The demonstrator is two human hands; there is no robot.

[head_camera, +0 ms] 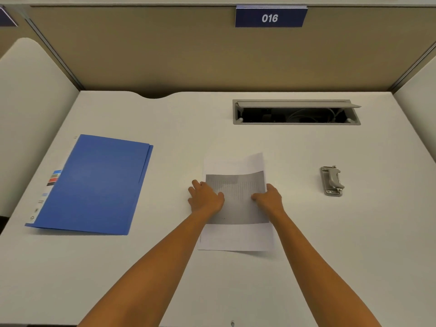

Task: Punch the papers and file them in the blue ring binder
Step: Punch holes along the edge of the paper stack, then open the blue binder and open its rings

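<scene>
The papers [236, 208] lie in the middle of the white desk [330, 244], a small stack with a grey printed block on the top sheet. My left hand [204, 196] grips the stack's left edge and my right hand [269, 198] grips its right edge, thumbs on top. The far end of the top sheet curls up slightly. A closed blue ring binder [94, 185] lies flat to the left, apart from my hands. The grey metal hole punch [332, 181] stands to the right of the papers, untouched.
An open cable hatch [296, 112] is sunk into the desk at the back right. Beige partition walls [165, 50] enclose the desk on three sides, with a blue sign reading 016 [270, 17] on the back wall.
</scene>
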